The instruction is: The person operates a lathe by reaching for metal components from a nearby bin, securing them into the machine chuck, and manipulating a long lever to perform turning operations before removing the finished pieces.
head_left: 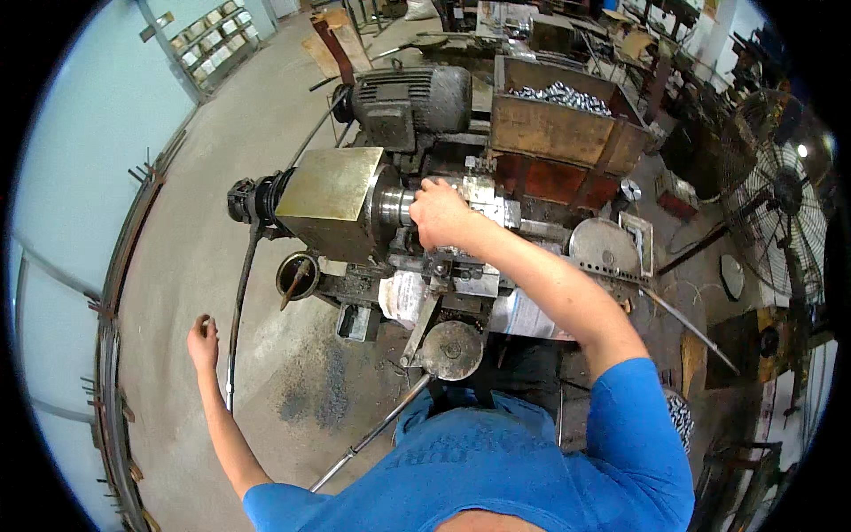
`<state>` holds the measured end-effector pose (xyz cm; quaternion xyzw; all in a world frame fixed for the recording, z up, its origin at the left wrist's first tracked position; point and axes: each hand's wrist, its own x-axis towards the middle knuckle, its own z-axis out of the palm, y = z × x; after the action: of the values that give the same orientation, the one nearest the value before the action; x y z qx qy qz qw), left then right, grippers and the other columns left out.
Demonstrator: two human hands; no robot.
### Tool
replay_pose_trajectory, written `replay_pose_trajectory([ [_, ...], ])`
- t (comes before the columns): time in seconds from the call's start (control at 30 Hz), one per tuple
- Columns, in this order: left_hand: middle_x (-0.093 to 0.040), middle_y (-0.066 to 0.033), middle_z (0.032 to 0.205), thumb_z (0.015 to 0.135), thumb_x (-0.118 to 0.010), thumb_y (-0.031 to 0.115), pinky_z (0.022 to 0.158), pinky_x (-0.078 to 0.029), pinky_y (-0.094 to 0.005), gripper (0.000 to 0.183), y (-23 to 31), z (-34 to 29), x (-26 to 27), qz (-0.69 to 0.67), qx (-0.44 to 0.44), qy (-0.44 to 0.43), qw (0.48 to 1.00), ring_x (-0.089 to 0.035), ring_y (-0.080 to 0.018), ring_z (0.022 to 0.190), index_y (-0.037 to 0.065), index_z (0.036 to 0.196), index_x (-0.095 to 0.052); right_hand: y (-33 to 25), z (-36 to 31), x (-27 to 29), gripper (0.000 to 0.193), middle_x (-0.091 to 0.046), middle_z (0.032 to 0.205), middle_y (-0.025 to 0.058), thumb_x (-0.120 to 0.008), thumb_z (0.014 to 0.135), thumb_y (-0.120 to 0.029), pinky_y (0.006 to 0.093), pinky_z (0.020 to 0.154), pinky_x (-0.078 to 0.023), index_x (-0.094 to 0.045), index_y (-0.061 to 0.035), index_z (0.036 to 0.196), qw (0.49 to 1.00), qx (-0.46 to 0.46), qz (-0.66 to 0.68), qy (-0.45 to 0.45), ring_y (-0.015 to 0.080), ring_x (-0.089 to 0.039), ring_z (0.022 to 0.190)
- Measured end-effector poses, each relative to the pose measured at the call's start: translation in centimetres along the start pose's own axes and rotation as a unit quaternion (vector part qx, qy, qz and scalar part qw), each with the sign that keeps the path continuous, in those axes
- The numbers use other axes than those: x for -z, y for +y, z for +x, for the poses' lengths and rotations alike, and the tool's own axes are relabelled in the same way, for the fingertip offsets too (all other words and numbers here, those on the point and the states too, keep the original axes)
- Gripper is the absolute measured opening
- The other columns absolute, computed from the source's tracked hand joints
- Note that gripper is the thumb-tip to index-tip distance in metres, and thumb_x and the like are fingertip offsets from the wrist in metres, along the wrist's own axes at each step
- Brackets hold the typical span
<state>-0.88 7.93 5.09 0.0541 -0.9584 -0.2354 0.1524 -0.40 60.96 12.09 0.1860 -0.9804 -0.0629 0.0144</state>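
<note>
A bench lathe-like machine stands in front of me, its spindle housing topped by a yellowish metal plate (331, 183). My right hand (439, 215) reaches in at the shiny spindle nose (396, 207), between it and the metal tooling block (480, 191). Its fingers are bent closed there, and whatever they grip is hidden beneath them. Out to the left, my left hand (203, 344) hangs in the air with loosely curled fingers and a gap at the thumb; nothing shows in it. Beside it, without contact, rises a long dark lever with a bright lower end (231, 383).
Behind the machine sit a grey electric motor (412, 99) and a rusty bin (558, 133) of shiny metal parts. A round plate (451, 350) and a metal bar (377, 434) lie close to my body. At right stands a caged fan (784, 191). Metal shavings (330, 386) litter the floor.
</note>
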Motion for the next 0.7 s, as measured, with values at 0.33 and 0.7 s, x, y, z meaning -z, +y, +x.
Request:
replay_pose_trajectory([
  [0.33, -0.060, -0.0209, 0.073, 0.072, -0.066, 0.040, 0.067, -0.045, -0.0451, 0.044, 5.8, -10.9, -5.0, 0.142, 0.058, -0.038, 0.987, -0.058, -0.0396, 0.076, 0.000, 0.084, -0.054, 0.9, 2.0, -3.4, 0.023, -0.064, 0.082, 0.0121, -0.065, 0.056, -0.019, 0.0363, 0.076, -0.046, -0.066, -0.0063, 0.075, 0.998, -0.028, 0.050, -0.006, 0.0280, -0.056, 0.088],
  [0.7, -0.056, -0.0105, 0.059, 0.079, -0.059, 0.007, 0.046, -0.051, -0.0310, 0.019, 6.0, -5.0, -5.7, -0.277, 0.128, -0.263, 0.915, -0.059, -0.0194, 0.049, -0.009, 0.088, -0.054, 9.2, -4.9, 4.2, 0.022, -0.059, 0.073, 0.0112, -0.061, 0.055, -0.026, 0.0344, 0.078, -0.041, -0.064, -0.0041, 0.059, 0.971, -0.071, 0.035, 0.224, 0.0295, -0.051, 0.086],
])
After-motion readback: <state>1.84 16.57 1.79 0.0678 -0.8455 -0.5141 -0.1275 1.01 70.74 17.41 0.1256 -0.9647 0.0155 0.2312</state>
